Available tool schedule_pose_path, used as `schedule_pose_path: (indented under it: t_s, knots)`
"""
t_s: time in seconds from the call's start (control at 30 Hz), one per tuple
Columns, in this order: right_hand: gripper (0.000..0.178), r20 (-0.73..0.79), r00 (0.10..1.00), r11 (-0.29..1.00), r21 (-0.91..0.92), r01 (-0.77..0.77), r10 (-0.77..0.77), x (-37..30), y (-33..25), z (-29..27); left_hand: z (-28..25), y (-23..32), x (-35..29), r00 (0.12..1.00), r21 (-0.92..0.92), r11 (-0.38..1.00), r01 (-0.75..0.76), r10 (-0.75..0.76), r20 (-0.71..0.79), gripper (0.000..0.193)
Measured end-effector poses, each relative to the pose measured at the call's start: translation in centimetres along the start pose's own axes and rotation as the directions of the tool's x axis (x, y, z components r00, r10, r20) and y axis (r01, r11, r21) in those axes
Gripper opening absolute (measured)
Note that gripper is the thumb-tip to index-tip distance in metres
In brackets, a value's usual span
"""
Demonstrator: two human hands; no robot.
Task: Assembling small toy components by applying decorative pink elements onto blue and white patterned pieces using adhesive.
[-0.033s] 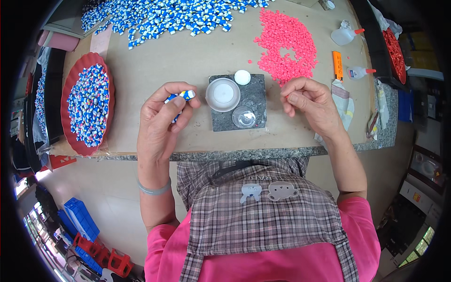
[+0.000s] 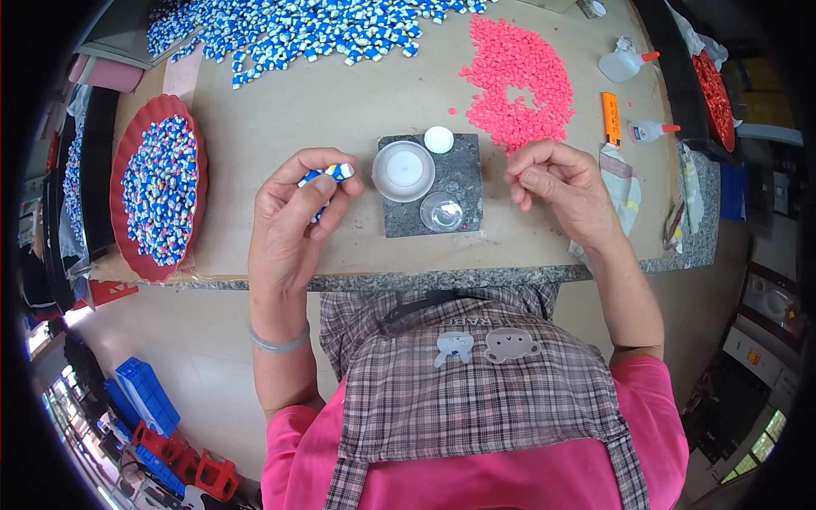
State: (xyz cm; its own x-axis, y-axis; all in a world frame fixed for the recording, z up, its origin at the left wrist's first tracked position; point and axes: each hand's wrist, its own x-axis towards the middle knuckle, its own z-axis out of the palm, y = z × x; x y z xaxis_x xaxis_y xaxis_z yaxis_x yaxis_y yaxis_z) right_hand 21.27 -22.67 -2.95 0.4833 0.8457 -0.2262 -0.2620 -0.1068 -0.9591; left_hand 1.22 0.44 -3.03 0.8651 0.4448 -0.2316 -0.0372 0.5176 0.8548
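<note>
Several small blue-and-white pieces (image 2: pixel 338 172) with a bit of yellow are gripped in my left hand (image 2: pixel 297 208), one poking out past the thumb and forefinger. My right hand (image 2: pixel 557 183) is closed in a pinch at the near edge of a spread of small pink pieces (image 2: pixel 518 76); whatever its fingertips hold is hidden or too small to name. Between the hands lies a dark stone slab (image 2: pixel 463 183). On it stand a round dish with a white centre (image 2: pixel 404 170), a small white cap (image 2: pixel 439 139) and a small clear cup (image 2: pixel 441 212).
A red scalloped tray (image 2: pixel 201 200) full of blue-and-white pieces stands left. More such pieces (image 2: pixel 340 30) are heaped at the back. On the right lie an orange utility knife (image 2: pixel 610 119), two red-tipped bottles (image 2: pixel 625 64) and cloth strips (image 2: pixel 625 183). The stone table edge (image 2: pixel 442 279) runs before me.
</note>
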Motion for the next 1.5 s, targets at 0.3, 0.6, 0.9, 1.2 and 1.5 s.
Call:
schedule_pose_path:
  t_s: [0.3,0.6,0.9,1.2,1.5]
  knots:
    - [0.013,-0.020,1.000,1.000,0.014,-0.012,0.012,-0.2,-0.4,0.2,0.3,-0.1,-0.1,1.000,-0.012,1.000,0.018,-0.018,0.016,0.020]
    - [0.014,0.021,0.998,0.999,0.006,-0.053,0.053,-0.1,-0.4,0.8,0.3,-0.1,-0.1,0.999,-0.010,0.999,0.034,-0.033,0.024,0.021]
    - [0.015,0.105,0.990,0.996,0.011,-0.093,0.091,0.3,-0.7,1.2,0.3,0.0,-0.1,0.998,0.002,0.999,0.044,-0.044,0.037,0.020]
    - [0.013,0.070,0.990,0.992,-0.022,-0.124,0.126,0.6,0.1,1.1,0.4,0.2,-0.2,0.998,0.012,0.999,0.047,-0.048,0.052,0.020]
    - [0.009,0.078,0.995,0.998,0.012,-0.066,0.065,0.6,0.8,0.9,0.6,0.2,-0.3,0.997,0.005,0.999,0.043,-0.043,0.058,0.021]
